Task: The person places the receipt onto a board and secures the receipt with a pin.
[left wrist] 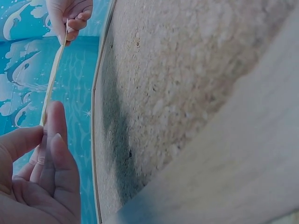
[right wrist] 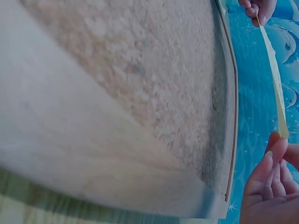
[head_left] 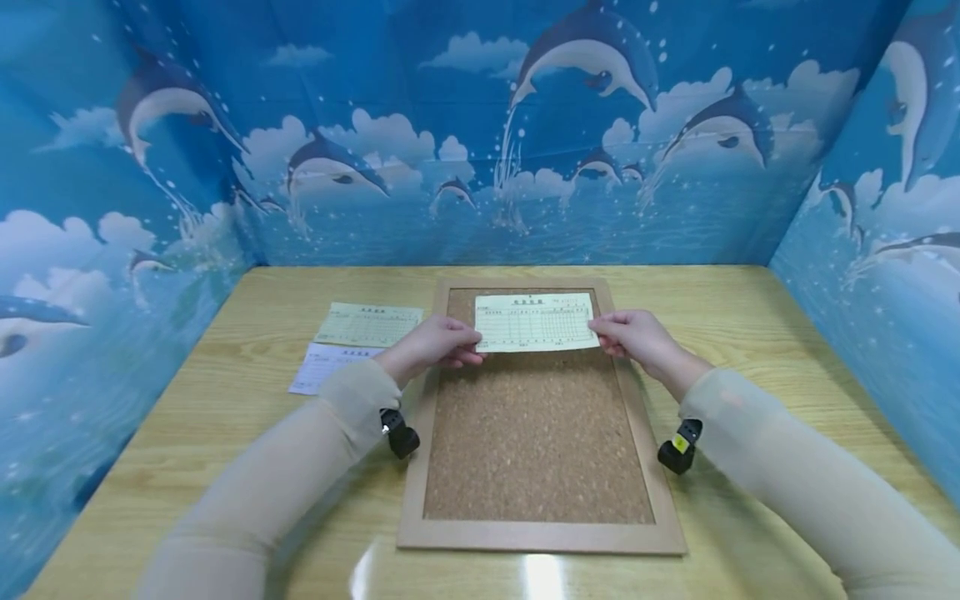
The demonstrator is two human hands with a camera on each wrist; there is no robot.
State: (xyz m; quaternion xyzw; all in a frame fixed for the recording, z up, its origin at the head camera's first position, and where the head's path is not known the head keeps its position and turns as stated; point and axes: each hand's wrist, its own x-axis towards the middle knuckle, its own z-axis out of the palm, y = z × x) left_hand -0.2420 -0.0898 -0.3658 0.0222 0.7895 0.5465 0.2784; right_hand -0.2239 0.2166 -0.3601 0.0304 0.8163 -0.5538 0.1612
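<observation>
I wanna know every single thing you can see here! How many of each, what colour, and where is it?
table: 1, yellowish wood, under everything
dolphin backdrop: 3 sides showing, blue and white, behind the table and at its left and right
cork board: 1, brown, on the table
wooden frame: 1, pale brown, around the cork
held slip: 1, pale yellow-green, above the board's far end
green slip: 1, pale green, on the table left of the board
white slip: 1, whitish, on the green slip's near side, partly hidden
wrist cameras: 2, black, one at each wrist
sleeves: 2, cream, on both arms
left hand: 1, pinching the held slip's left end
right hand: 1, pinching its right end
</observation>
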